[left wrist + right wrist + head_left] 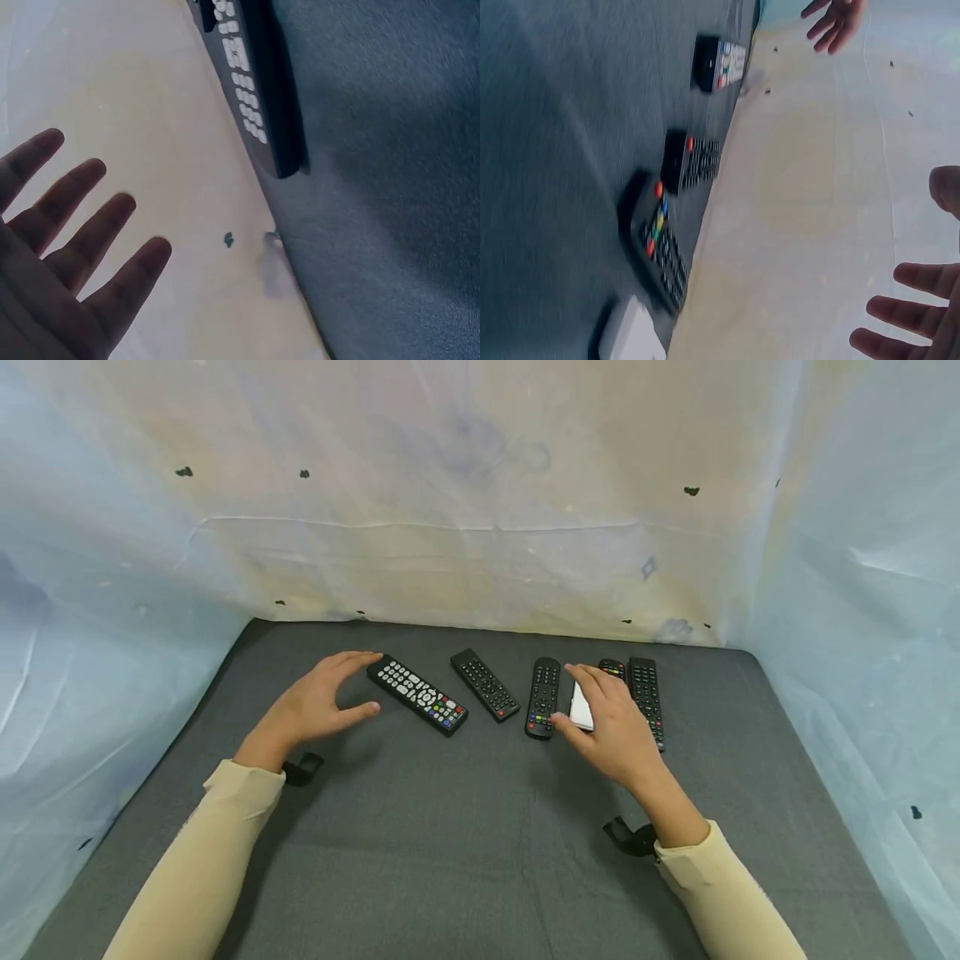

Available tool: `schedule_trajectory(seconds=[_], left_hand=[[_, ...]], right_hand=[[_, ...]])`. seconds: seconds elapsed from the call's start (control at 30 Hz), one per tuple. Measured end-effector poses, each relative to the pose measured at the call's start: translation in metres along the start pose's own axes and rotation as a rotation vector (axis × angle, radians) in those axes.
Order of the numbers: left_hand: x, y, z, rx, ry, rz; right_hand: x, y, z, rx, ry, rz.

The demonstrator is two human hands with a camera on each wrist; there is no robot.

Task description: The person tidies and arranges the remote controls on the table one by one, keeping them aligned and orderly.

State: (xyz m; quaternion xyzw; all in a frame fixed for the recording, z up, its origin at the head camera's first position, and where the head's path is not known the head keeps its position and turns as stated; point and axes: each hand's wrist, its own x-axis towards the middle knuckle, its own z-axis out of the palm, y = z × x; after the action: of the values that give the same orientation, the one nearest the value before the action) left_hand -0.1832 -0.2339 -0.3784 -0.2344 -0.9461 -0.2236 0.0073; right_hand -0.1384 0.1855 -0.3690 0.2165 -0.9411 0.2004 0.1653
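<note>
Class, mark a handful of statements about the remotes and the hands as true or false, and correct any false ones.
1. The long black plastic remote with white buttons lies on the grey cloth. True.
2. Of the two hands, the left hand is nearer that remote. True.
3. In the head view, the right hand hides part of a flat white object. True.
4. The left hand grips the white-buttoned remote. False: its fingers are spread and hold nothing.
5. The white-buttoned remote stands on end. False: it lies flat, buttons up.
6. Only two black remotes are visible. False: five show in the head view.
</note>
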Motion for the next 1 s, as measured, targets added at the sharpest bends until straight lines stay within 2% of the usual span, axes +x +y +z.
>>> schedule_trajectory(seconds=[0.33,0.57,0.8,1.0], left_hand=[[0.012,-0.018,0.0,-0.16,-0.014,-0.016],[0.023,-0.033,0.007,-0.204,-0.024,-0.076],[0.035,-0.055,0.016,-0.251,-0.066,-0.149],[0.047,-0.07,0.022,-0.218,-0.109,-0.201]], right_hand=[[0.016,-0.026,0.033,0.251,-0.079,0.037],[0.026,-0.044,0.06,0.402,-0.111,0.095],[0.036,-0.057,0.084,0.553,-0.152,0.19],[0.044,-0.065,0.104,0.579,-0.219,0.245]])
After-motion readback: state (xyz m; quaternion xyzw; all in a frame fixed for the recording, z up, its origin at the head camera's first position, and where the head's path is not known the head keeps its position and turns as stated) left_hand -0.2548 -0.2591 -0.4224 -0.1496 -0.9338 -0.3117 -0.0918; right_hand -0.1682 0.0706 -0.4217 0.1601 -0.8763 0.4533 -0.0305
